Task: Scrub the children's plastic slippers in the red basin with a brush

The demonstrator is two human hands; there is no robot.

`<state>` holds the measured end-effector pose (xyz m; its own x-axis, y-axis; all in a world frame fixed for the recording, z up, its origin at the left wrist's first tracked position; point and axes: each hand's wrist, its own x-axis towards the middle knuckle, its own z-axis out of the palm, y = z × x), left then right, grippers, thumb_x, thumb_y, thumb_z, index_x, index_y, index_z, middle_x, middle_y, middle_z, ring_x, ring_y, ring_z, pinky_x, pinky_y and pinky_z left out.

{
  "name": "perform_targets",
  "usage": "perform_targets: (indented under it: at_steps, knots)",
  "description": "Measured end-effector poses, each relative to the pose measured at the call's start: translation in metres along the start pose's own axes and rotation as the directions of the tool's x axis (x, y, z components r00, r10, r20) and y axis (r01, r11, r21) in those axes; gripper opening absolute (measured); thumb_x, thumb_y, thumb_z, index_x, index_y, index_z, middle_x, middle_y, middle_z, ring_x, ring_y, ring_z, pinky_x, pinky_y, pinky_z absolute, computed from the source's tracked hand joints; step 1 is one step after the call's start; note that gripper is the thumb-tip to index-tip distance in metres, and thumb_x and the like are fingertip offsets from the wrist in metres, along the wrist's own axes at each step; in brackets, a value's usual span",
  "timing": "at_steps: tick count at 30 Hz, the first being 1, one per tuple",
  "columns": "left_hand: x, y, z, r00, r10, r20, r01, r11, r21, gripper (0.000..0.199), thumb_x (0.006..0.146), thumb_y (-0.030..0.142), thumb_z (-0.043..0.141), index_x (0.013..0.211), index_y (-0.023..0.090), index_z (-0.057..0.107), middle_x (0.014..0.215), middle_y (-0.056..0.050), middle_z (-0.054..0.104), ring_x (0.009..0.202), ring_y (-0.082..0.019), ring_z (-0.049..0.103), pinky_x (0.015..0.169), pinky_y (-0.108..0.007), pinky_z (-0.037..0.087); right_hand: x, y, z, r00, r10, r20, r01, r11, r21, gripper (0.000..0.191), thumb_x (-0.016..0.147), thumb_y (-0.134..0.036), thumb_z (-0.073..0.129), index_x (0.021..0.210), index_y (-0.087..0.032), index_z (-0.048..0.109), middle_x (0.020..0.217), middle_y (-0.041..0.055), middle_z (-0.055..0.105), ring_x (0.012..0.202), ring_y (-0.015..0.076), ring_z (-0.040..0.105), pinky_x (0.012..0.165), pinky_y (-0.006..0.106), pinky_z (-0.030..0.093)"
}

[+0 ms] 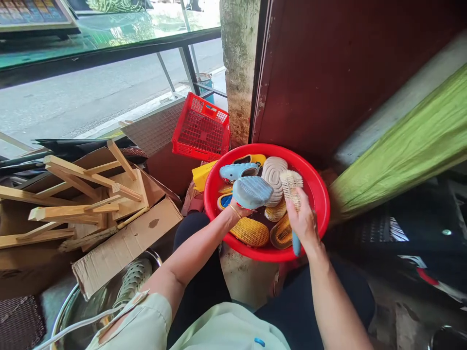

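Observation:
My left hand (237,212) grips a pale blue clog (251,192), holding it sole up over a red plastic basin (314,194). My right hand (303,223) is shut on a scrubbing brush (291,187) with a blue handle and cream bristles, and the bristles are close to the clog. Several more shoes lie in the basin, among them a small blue clog (239,171), a beige sole (273,177) and a yellow sole (249,232). The basin rests on a pale stand or bucket between my knees.
To the left, wooden frames lie on flattened cardboard boxes (126,248). A red plastic crate (201,127) stands behind the basin. A steel tub (87,321) with a shoe in it sits low at left. A concrete pillar (239,58) and a dark red door (314,73) rise ahead.

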<state>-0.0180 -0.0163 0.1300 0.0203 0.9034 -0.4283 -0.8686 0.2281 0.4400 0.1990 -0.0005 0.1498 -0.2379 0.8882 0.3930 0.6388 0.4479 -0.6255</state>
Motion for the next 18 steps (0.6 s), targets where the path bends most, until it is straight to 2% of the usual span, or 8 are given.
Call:
perform_targets:
  at_steps: [3,5,7,11,13,15,17,18]
  knots:
    - [0.002,0.006,-0.003,0.999,0.051,-0.005,-0.051,0.997,-0.049,0.037,0.097,0.046,0.055,0.107,0.015,0.072,0.098,-0.011,0.078,0.093,-0.025,0.074,0.088,-0.043,0.06,-0.001,0.005,-0.007,0.988,0.136,-0.078,-0.116,0.968,0.221,0.063,0.095,-0.052,0.057,0.149,-0.018,0.051,0.135,0.0185,0.067,0.107,0.0311,0.073,0.087,0.044,0.063]
    - [0.005,0.005,-0.007,0.998,0.051,-0.033,-0.052,0.998,-0.022,0.029,0.093,0.041,0.064,0.103,0.014,0.071,0.091,-0.01,0.077,0.089,-0.025,0.075,0.09,-0.043,0.059,-0.007,0.002,-0.006,0.965,0.264,0.002,-0.238,0.868,0.436,0.068,0.094,-0.054,0.059,0.153,-0.021,0.045,0.121,0.0156,0.073,0.083,0.025,0.075,0.067,0.037,0.064]
    - [0.007,0.001,-0.011,0.998,0.047,-0.043,-0.047,0.999,0.002,0.02,0.09,0.031,0.067,0.099,0.014,0.07,0.089,-0.009,0.077,0.089,-0.025,0.075,0.092,-0.042,0.059,-0.011,-0.004,0.0,0.914,0.385,0.13,-0.386,0.723,0.573,0.074,0.092,-0.058,0.062,0.154,-0.023,0.042,0.109,0.0117,0.074,0.067,0.0197,0.071,0.055,0.031,0.061]
    - [0.006,-0.005,-0.01,0.996,0.085,0.017,-0.084,0.996,-0.032,0.018,0.086,0.025,0.068,0.1,0.013,0.072,0.096,-0.01,0.079,0.102,-0.027,0.075,0.099,-0.041,0.056,-0.013,-0.014,0.014,0.802,0.547,0.241,-0.558,0.539,0.631,0.09,0.08,-0.065,0.074,0.154,-0.028,0.041,0.123,0.0102,0.068,0.072,0.0178,0.07,0.05,0.028,0.06]
    - [0.003,-0.005,-0.008,0.988,0.139,0.063,-0.135,0.989,-0.062,0.025,0.086,0.03,0.069,0.105,0.014,0.072,0.104,-0.009,0.079,0.114,-0.029,0.072,0.105,-0.041,0.053,-0.015,-0.02,0.017,0.77,0.546,0.33,-0.6,0.444,0.665,0.09,0.077,-0.067,0.075,0.153,-0.032,0.043,0.13,0.0083,0.065,0.075,0.0172,0.07,0.051,0.028,0.06]
    - [0.001,-0.004,-0.004,0.973,0.206,0.102,-0.2,0.977,-0.071,0.035,0.087,0.039,0.07,0.113,0.015,0.071,0.113,-0.009,0.078,0.125,-0.03,0.066,0.112,-0.042,0.048,-0.018,-0.026,0.019,0.755,0.491,0.435,-0.627,0.342,0.7,0.085,0.076,-0.066,0.076,0.149,-0.032,0.049,0.126,0.0056,0.066,0.07,0.0153,0.069,0.05,0.027,0.06]
    - [0.001,-0.004,-0.002,0.953,0.271,0.132,-0.267,0.963,-0.048,0.046,0.086,0.046,0.072,0.119,0.015,0.07,0.121,-0.01,0.076,0.131,-0.031,0.062,0.116,-0.044,0.045,-0.022,-0.031,0.021,0.771,0.446,0.454,-0.609,0.312,0.729,0.084,0.074,-0.06,0.079,0.147,-0.03,0.051,0.119,0.0045,0.069,0.068,0.0149,0.068,0.051,0.027,0.059]
    - [0.001,-0.005,-0.001,0.943,0.301,0.14,-0.301,0.953,-0.025,0.049,0.084,0.048,0.074,0.121,0.015,0.069,0.123,-0.01,0.075,0.132,-0.031,0.062,0.117,-0.044,0.043,-0.024,-0.032,0.022,0.799,0.431,0.419,-0.574,0.34,0.745,0.086,0.073,-0.056,0.08,0.149,-0.028,0.05,0.118,0.005,0.07,0.071,0.0161,0.068,0.053,0.028,0.06]
